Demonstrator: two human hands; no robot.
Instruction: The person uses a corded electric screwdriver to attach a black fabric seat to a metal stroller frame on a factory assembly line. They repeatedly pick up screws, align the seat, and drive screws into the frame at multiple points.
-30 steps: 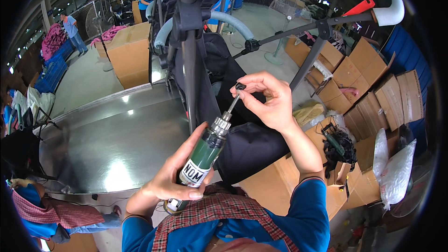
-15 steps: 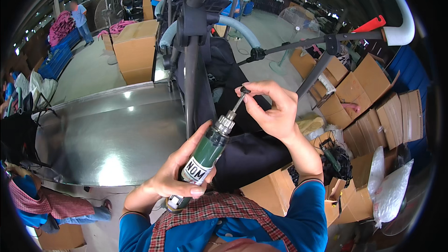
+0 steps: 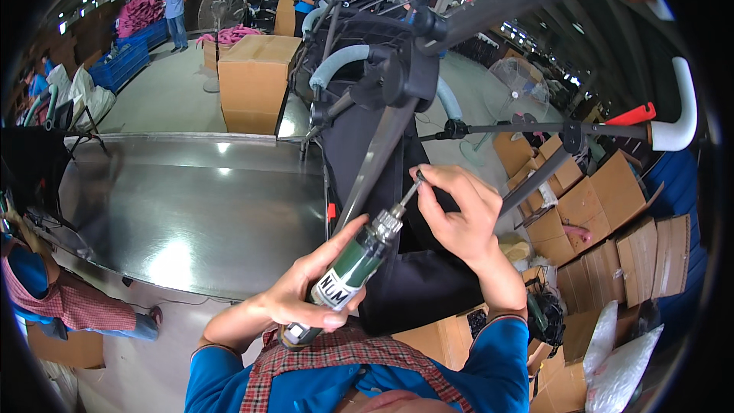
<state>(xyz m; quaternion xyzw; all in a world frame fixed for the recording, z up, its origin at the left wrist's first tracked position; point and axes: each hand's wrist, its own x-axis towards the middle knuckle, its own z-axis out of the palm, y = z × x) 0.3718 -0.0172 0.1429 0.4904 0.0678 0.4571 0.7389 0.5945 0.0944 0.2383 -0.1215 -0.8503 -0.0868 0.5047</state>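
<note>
My left hand (image 3: 294, 300) is wrapped around the body of a green electric screwdriver (image 3: 358, 261), whose metal bit points up and to the right. At the bit's tip, my right hand (image 3: 465, 210) pinches a small dark piece (image 3: 420, 175), perhaps a screw; the fingertips partly cover it. Just beyond both hands stands a stroller frame (image 3: 380, 154) with dark tubes, black joints and a grey-blue padded bar (image 3: 340, 63). Its black fabric (image 3: 413, 291) hangs behind and below the screwdriver. A white curved handle (image 3: 683, 103) with a red lever (image 3: 631, 114) sticks out to the right.
A shiny metal table (image 3: 206, 206) lies left of the stroller, a large cardboard box (image 3: 256, 76) past it. Open cartons (image 3: 600, 191) crowd the right side. One person (image 3: 84, 294) bends at lower left; others stand farther back. A fan (image 3: 520, 88) stands at right.
The view has turned, and the stroller frame now sits farther right and looms larger at the top. Both hands appear slightly farther right, still holding the screwdriver and the small piece at its tip.
</note>
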